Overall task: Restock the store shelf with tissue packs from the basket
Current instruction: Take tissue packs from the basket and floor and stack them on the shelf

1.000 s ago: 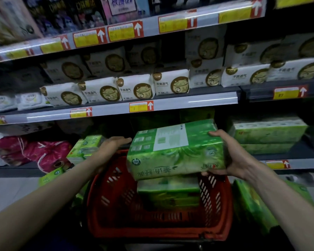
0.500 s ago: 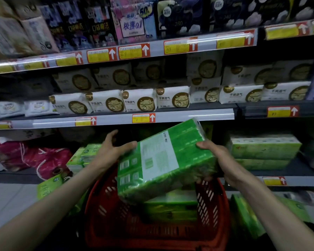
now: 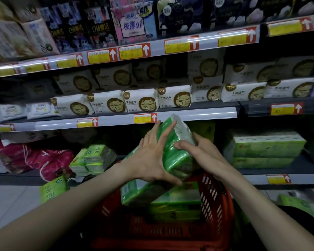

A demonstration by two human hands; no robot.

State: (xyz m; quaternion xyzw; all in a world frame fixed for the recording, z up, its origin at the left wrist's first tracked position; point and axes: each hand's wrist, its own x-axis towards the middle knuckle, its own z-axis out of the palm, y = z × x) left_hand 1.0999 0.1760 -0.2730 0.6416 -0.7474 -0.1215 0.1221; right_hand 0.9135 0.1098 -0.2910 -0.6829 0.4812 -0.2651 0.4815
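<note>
Now the tissue pack (image 3: 175,156) stands tilted, long axis pointing up-right.

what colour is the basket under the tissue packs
Red, with slotted sides; the basket shows in the head view.

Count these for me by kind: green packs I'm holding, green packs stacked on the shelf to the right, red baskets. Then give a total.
held green pack, between left hand and right hand: 1
stacked green packs at right: 2
red basket: 1
Total: 4
</note>
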